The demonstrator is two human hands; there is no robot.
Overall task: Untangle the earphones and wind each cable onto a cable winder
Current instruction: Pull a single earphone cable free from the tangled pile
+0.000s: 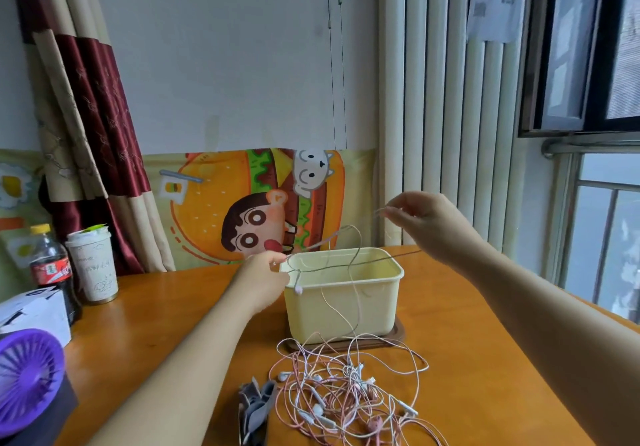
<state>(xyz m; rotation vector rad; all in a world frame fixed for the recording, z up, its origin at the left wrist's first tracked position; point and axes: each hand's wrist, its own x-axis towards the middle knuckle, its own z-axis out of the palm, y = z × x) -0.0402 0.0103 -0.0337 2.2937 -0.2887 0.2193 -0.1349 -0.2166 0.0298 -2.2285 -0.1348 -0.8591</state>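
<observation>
A single wide-angle view, worn on the person's head, faces forward and slightly down across the orange wooden counter (156,307) toward the wall (225,64), with the window (588,64) at the right edge. The tangled earphones (346,386) lie close under the lens; the counter's far edge sits mid-frame.

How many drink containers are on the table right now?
2. A cola bottle stands at the far left of the table, and a white paper cup stands just right of it. The white box in front could hide others.
</observation>
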